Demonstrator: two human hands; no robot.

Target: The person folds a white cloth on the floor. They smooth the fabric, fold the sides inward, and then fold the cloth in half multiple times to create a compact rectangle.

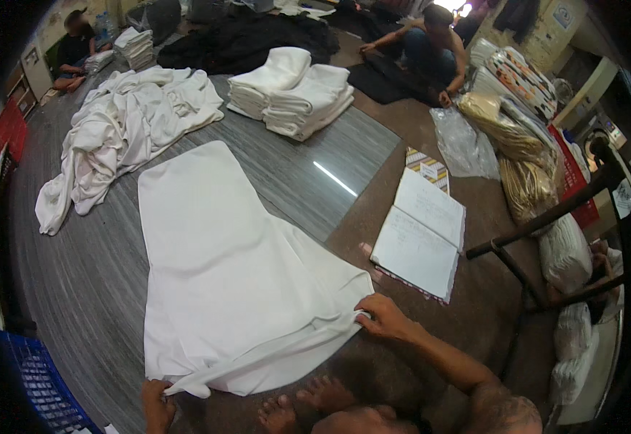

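A large white cloth cover (pixel 212 260), narrower at its far end, lies spread over the grey floor mat and the brown floor before me. At its near left corner my left hand (pixel 158 404) grips the hem. The near right corner is pinched between the thumb and fingers of my right hand (pixel 383 317). Between the two hands the near edge is bunched into a loose fold. Beyond the cover stands a stack of folded white cloths (pixel 293 97), and a crumpled heap of white cloth (pixel 125 130) lies to its left.
An open notebook (pixel 424 222) lies right of the cover. A metal frame (pixel 537 217) and bagged textiles (pixel 527 184) stand at the right, a blue plastic basket (pixel 44 380) at the lower left. One person (pixel 429 49) crouches over black cloth; another (pixel 74 54) sits far left.
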